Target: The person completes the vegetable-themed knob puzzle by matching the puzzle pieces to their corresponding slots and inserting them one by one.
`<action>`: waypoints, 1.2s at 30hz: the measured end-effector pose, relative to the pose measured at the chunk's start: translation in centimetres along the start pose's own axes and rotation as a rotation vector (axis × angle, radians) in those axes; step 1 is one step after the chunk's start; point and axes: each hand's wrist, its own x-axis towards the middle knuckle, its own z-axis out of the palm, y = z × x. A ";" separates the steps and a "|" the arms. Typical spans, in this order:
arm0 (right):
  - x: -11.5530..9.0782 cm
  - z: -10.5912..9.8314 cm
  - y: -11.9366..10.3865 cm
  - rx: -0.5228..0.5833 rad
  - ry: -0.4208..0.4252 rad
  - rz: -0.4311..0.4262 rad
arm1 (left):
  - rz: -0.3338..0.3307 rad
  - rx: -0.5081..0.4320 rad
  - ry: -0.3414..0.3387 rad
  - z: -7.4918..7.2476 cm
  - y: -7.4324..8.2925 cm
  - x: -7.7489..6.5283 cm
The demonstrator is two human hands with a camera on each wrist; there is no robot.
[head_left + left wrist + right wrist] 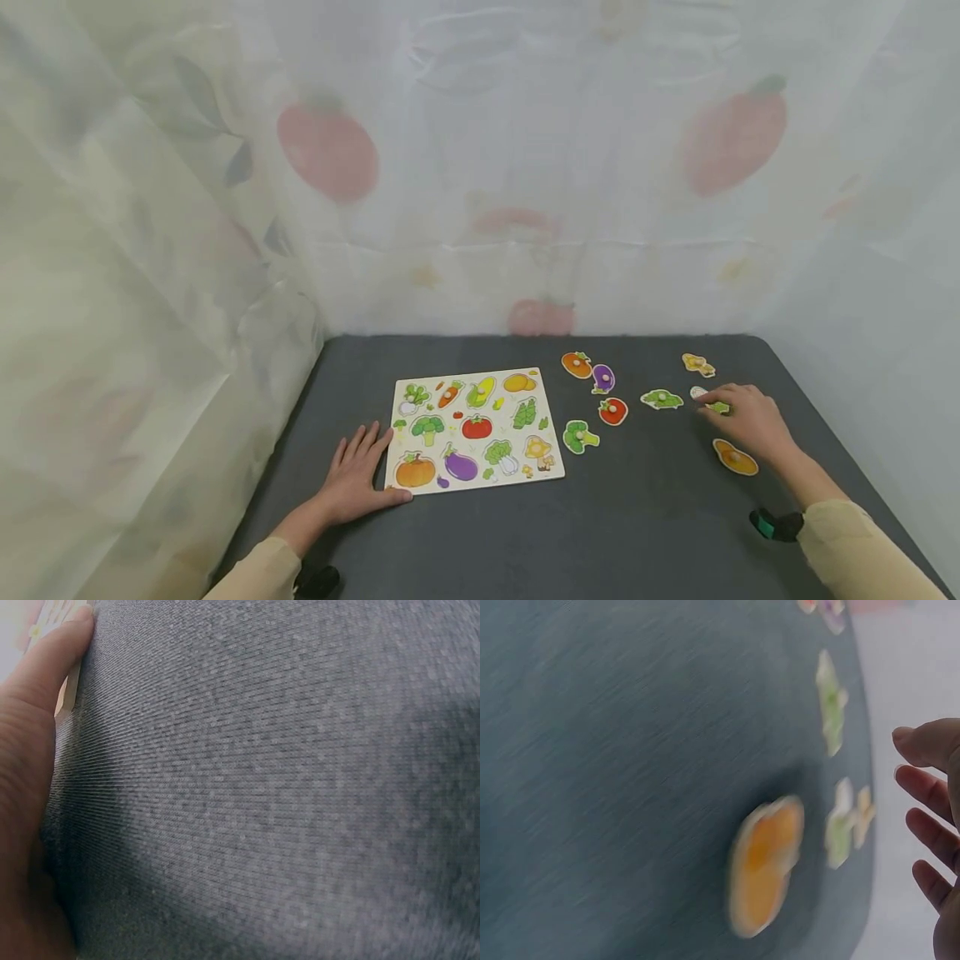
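Observation:
My left hand [358,477] rests at the left edge of a white vegetable puzzle board [504,425], fingers spread along the side and thumb at its near corner. In the left wrist view only the thumb [52,660] and a sliver of board edge show. My right hand [748,423] hovers over a white-and-green leafy vegetable piece [718,407], partly covering it in the head view. The right wrist view shows its fingers loosely bent and holding nothing, while that piece lies on the table. Nearer me lies a yellow-orange potato piece [735,457].
Beyond the right hand lies a mushroom piece [698,365], with a green piece [662,399] to the left. Pumpkin [577,364], eggplant [603,379], tomato [613,411] and broccoli [581,437] pieces lie right of the board. Printed curtains [450,167] stand around the dark table [600,533].

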 end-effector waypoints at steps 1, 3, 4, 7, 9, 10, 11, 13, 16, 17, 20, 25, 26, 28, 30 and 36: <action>-0.6 0.1 0.4 -0.014 0.002 0.002 | 0.000 0.001 0.001 -0.1 0.1 -0.1; -1.8 0.6 1.3 -0.023 -0.008 0.020 | 0.005 0.001 0.007 -0.1 0.1 -0.1; -2.4 0.7 1.7 -0.021 -0.016 0.032 | 0.008 -0.001 0.011 0.0 0.1 -0.1; -3.7 1.1 2.5 -0.024 -0.041 0.067 | 0.019 -0.010 0.025 0.1 0.1 -0.2; -4.4 1.1 2.9 -0.018 -0.058 0.090 | 0.024 -0.017 0.029 0.1 0.1 -0.2; -4.7 1.1 3.0 -0.020 -0.062 0.100 | 0.020 -0.016 0.027 0.1 0.1 -0.2; -4.9 1.2 3.1 -0.020 -0.063 0.110 | 0.018 -0.017 0.024 0.1 0.1 -0.2; -5.3 1.2 3.3 -0.018 -0.059 0.119 | 0.012 -0.013 0.017 0.1 0.0 -0.1; -5.8 1.3 3.5 -0.027 -0.031 0.114 | 0.004 -0.006 0.005 0.1 0.0 -0.1; -5.9 1.3 3.5 -0.030 -0.021 0.110 | 0.005 -0.005 0.004 0.1 0.0 -0.1; -6.4 1.6 3.7 -0.035 0.011 0.091 | 0.004 0.002 0.004 0.0 0.0 -0.1; -6.8 1.7 3.9 -0.034 0.041 0.059 | 0.003 -0.002 -0.001 -0.1 0.3 -0.1; -6.8 1.7 3.9 -0.033 0.039 0.055 | 0.002 -0.002 -0.003 -0.1 0.3 -0.1; -6.8 1.7 4.1 -0.037 0.030 0.049 | 0.000 -0.005 -0.005 -0.1 0.3 -0.1; -6.7 1.7 4.2 -0.046 0.013 0.045 | 0.001 -0.002 -0.003 0.0 0.2 -0.1; -6.4 1.4 4.7 -0.074 -0.031 0.012 | -0.005 0.005 -0.003 0.3 0.0 0.0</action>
